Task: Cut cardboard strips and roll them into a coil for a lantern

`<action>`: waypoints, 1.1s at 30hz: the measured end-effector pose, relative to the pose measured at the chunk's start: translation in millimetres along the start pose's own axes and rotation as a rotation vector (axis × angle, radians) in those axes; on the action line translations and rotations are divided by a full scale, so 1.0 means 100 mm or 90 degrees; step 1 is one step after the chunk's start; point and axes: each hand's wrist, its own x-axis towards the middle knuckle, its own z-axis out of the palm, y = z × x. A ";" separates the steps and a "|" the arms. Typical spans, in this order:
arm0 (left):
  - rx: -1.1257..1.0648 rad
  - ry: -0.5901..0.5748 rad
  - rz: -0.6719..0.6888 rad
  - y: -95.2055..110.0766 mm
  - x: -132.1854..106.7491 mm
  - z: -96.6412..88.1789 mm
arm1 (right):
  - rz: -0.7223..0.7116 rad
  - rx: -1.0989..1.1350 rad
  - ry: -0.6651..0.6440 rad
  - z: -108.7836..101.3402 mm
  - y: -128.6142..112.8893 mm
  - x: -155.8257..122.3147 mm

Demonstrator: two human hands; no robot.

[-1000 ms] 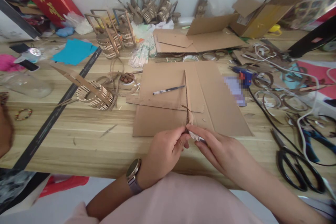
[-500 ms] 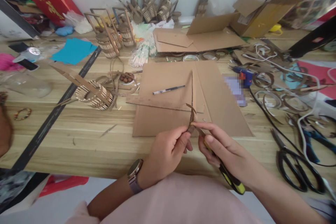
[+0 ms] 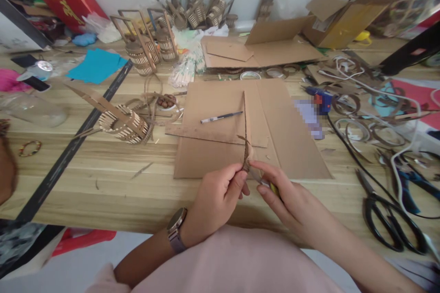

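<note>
My left hand (image 3: 220, 194) pinches the near end of a narrow cardboard strip (image 3: 245, 119), which points away from me on edge. In my right hand (image 3: 287, 192) is a yellow-and-black utility knife (image 3: 274, 188), mostly hidden by my fingers. Its blade sits close to the strip's near end, beside my left fingertips. A thin sliver of brown paper curls up from the strip there. Under the strip lie flat cardboard sheets (image 3: 302, 146), with a pen (image 3: 222, 117) resting on them to the left.
A small woven basket (image 3: 123, 124) stands at left, with more lantern-like baskets (image 3: 140, 55) behind. On the right lie black-handled scissors (image 3: 385, 219), a blue glue gun (image 3: 319, 100), cables and tape rolls. Another person's arm (image 3: 6, 169) shows at the left edge.
The strip's far end has swung slightly left. My right hand has turned, so the knife's handle, visible before below my palm, is now mostly covered.
</note>
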 end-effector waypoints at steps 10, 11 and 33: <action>0.007 -0.005 0.012 -0.04 0.00 -0.01 | -0.008 0.045 0.022 0.01 0.04 0.03; 0.008 -0.007 0.011 -0.03 0.01 -0.01 | 0.005 0.078 0.020 0.01 0.05 0.03; 0.088 0.034 -0.059 -0.12 0.08 -0.02 | -0.092 -0.430 0.230 0.02 0.44 0.28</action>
